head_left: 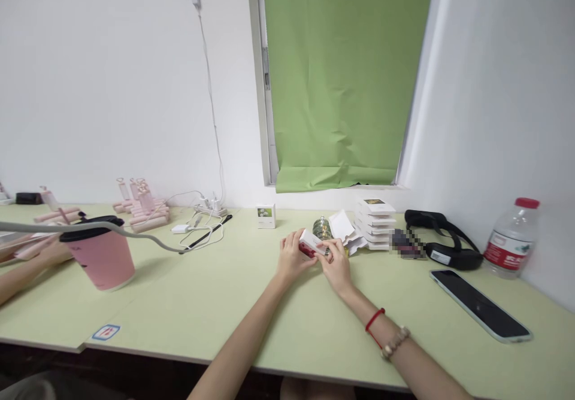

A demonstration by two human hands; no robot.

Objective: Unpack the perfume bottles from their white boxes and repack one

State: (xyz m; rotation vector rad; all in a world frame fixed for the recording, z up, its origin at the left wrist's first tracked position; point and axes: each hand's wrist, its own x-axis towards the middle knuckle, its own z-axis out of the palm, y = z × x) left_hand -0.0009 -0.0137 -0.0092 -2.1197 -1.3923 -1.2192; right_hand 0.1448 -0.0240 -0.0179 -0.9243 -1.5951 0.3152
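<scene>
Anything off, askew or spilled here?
Only the green sheet over the window: creased, bottom edge crumpled and uneven. Left hand and right hand hold the box normally; nothing spilled.

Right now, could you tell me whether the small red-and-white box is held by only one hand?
No, the left hand and the right hand both grip the red-and-white box between them.

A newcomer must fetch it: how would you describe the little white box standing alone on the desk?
Find the green blind over the window; below its lower left corner, on the pale green desk near the wall, stands the small white box. Unlike the stack of flat white boxes to the right, it is a lone cube with a green picture on its front.
</scene>
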